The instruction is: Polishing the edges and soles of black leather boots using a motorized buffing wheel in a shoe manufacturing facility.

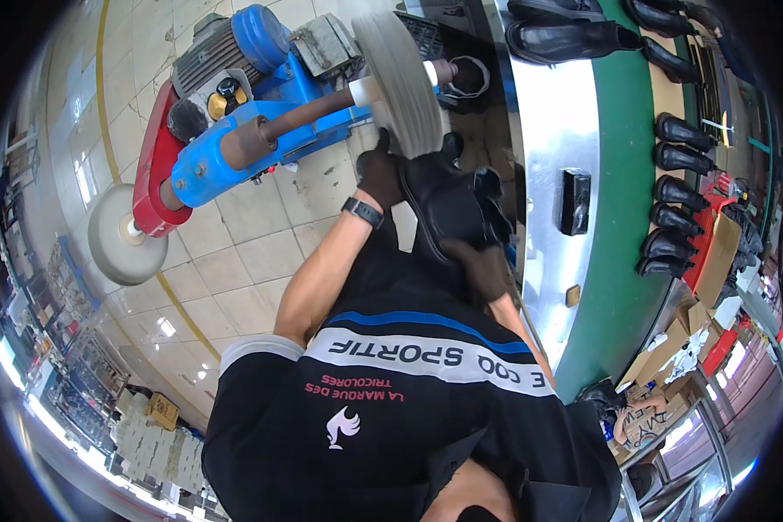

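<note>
Against buffing wheel rim, black shoe, left hand, right hand gripping

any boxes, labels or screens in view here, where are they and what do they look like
Open brown cardboard boxes: lower right, beside the green conveyor belt.
Tan and red carton: right edge, by the row of black shoes.
Small yellow-brown box: lower left, on the tiled floor.
No screens seen.

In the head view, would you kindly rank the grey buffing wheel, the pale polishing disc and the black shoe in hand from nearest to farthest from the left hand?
From the left hand:
1. Black shoe, held, just right of it.
2. Grey buffing wheel, just above.
3. Pale polishing disc, far left, at the machine's other end.
</note>
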### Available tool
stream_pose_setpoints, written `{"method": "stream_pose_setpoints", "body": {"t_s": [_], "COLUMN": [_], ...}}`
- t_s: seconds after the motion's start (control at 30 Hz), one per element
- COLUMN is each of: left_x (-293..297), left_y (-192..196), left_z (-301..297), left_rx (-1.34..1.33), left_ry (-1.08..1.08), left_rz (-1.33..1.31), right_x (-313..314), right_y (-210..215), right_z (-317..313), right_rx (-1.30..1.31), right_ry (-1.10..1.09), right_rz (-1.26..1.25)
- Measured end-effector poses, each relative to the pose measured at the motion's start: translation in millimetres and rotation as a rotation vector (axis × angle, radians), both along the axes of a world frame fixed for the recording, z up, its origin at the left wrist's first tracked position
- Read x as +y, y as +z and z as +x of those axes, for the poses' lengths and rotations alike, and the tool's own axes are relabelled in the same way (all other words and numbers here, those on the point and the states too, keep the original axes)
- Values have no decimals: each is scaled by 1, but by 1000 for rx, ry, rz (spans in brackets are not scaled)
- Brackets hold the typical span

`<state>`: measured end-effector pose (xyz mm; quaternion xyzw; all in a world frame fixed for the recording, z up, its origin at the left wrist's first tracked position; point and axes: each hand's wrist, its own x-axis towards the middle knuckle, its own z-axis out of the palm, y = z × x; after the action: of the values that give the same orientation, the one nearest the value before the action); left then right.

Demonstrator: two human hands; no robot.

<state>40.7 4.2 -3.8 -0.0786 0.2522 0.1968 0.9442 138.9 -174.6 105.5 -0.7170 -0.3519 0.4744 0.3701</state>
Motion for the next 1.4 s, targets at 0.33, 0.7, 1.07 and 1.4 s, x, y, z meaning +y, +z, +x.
{"method": "stream_pose_setpoints", "body": {"t_s": [0.33, 0.7, 1.07, 1.4], "left_x": [-35, -26, 14, 33], "left_y": [0, -41, -25, 98], "left_z": [-4, 0, -49, -13], "left_rx": [-307, 371, 394, 1140], "left_ry": [130, -426, 303, 98], "left_rz": [-177, 911, -17, 1064], "right_x": [95, 57, 73, 56], "right_y": [60, 51, -25, -10], "right_z": [3, 8, 4, -4], "right_rx": [-602, -144, 1462, 1109], "right_ry": [520, -101, -622, -674], "right_rz": [-198, -71, -285, -337]}}
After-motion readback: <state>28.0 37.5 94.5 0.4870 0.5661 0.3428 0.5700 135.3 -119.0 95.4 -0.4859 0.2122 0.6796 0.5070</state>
